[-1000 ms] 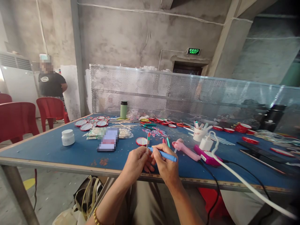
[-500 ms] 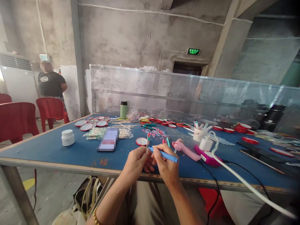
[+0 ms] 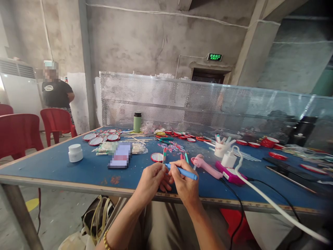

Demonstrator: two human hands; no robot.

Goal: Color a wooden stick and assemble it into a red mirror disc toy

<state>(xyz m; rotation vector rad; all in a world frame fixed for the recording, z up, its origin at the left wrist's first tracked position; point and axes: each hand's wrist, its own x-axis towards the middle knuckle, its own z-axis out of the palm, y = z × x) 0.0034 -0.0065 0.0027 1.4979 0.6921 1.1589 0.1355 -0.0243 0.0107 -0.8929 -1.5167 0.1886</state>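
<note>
My left hand [image 3: 154,177] pinches a thin flat wooden stick [image 3: 164,156] and holds it upright above the front edge of the table. Bands of red and green colour the stick's upper part. In my right hand [image 3: 185,180] is a blue marker pen [image 3: 186,173], its tip against or very close to the stick. The lower end of the stick is hidden by my fingers. Just behind the stick lies a round red-rimmed disc [image 3: 156,157]. More markers, red and green [image 3: 186,158], rest beyond my right hand.
On the blue table [image 3: 91,173] are a white jar [image 3: 75,153], a phone [image 3: 120,155], bagged sticks [image 3: 139,148], a green bottle [image 3: 137,122], a pink glue gun [image 3: 208,167], a purple power strip [image 3: 231,173] with cables and a cup of sticks [image 3: 220,148]. A person [image 3: 56,93] stands back left.
</note>
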